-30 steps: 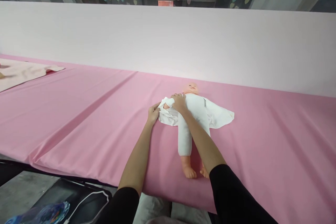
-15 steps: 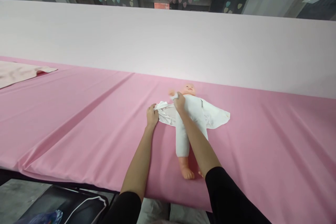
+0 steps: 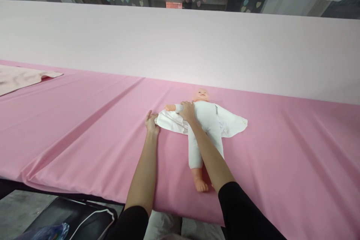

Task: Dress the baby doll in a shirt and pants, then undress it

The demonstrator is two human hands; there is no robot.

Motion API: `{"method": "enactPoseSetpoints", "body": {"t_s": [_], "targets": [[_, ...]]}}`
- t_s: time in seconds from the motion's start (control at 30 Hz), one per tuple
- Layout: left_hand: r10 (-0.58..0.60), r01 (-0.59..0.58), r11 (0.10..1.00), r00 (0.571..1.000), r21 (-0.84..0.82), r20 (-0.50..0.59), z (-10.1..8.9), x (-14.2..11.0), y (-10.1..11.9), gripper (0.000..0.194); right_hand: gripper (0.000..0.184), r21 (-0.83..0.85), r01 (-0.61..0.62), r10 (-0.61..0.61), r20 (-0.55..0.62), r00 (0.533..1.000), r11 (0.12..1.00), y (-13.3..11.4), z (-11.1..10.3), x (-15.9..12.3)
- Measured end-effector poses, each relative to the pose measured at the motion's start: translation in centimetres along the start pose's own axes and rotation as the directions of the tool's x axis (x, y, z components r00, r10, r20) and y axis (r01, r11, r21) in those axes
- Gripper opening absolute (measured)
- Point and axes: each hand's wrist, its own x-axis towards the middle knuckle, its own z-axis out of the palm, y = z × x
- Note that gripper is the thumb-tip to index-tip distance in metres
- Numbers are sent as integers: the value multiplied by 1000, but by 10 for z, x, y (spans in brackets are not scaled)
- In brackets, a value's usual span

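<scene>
A baby doll (image 3: 206,120) in a white body suit lies on its back on the pink table cover, head away from me, feet towards me. An open white garment (image 3: 233,123) is spread beneath it, one flap to each side. My left hand (image 3: 151,122) pinches the outer edge of the left flap (image 3: 168,122) and holds it stretched out flat to the left. My right hand (image 3: 187,110) is closed round the doll's left-side arm near its shoulder; the doll's bare hand (image 3: 168,107) sticks out beyond my fingers.
The pink cover (image 3: 84,120) has long creases running diagonally at left. A pale pink wall panel (image 3: 180,45) rises behind the table. A light cloth (image 3: 19,77) lies at far left. A black bag (image 3: 70,221) sits on the floor below the table's near edge.
My left hand has pulled the garment's left flap outward, flattening what was bunched. The doll's arm, raised half a second ago, now lies out to the side under my right hand.
</scene>
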Motion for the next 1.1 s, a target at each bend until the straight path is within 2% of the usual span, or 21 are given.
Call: {"method": "enactPoseSetpoints", "body": {"t_s": [0.07, 0.1, 0.13, 0.2, 0.27, 0.3, 0.33, 0.37, 0.43, 0.5, 0.6, 0.67, 0.77, 0.93, 1.0, 1.1], "targets": [[136, -112, 976, 983, 188, -120, -2, 1, -1, 47, 27, -82, 69, -61, 93, 994, 994, -5, 0, -8], [253, -193, 923, 956, 334, -146, -3, -1, -1, 43, 29, -111, 106, -90, 137, 987, 988, -8, 0, -12], [390, -278, 830, 909, 484, -147, -2, -3, -2, 40, 33, -130, 136, -113, 170, 979, 982, -10, 0, -16], [647, -416, 576, 759, 704, -81, 0, -11, -1, 34, 39, -121, 162, -136, 199, 971, 979, -14, -2, -21], [790, -512, 390, 614, 765, 8, 8, -22, 1, 28, 45, -18, 130, -124, 197, 973, 991, -15, -7, -20], [815, -560, 345, 577, 753, 55, 13, -29, 1, 25, 47, 69, 93, -105, 195, 975, 993, -13, -12, -18], [816, -607, 322, 568, 726, 113, 20, -37, -1, 21, 48, 170, 43, -76, 191, 979, 985, -11, -17, -16], [793, -649, 319, 582, 691, 180, 27, -46, -4, 18, 47, 270, -16, -35, 185, 982, 963, -7, -24, -13], [684, -706, 363, 645, 608, 340, 42, -67, -17, 15, 41, 417, -126, 73, 140, 987, 900, 7, -40, -9], [522, -708, 478, 705, 519, 481, 55, -90, -35, 16, 34, 463, -194, 204, 27, 978, 865, 27, -57, -10], [271, -534, 695, 815, 482, 512, 65, -115, -60, 20, 31, 380, -291, 366, -140, 920, 878, 64, -76, -24], [123, -394, 775, 861, 494, 494, 68, -124, -67, 26, 29, 302, -397, 454, -147, 879, 867, 87, -82, -35], [-55, -251, 810, 868, 530, 494, 68, -129, -65, 43, 34, 202, -547, 573, -108, 812, 813, 109, -83, -45], [-232, -73, 860, 826, 504, 514, 69, -133, -65, 55, 39, 145, -677, 690, -65, 721, 721, 124, -77, -50], [-282, -4, 874, 810, 486, 513, 69, -134, -69, 52, 39, 142, -686, 698, -54, 715, 714, 129, -75, -52], [-269, 13, 884, 831, 468, 486, 67, -135, -74, 48, 42, 118, -670, 678, -52, 733, 733, 136, -72, -56]]}}
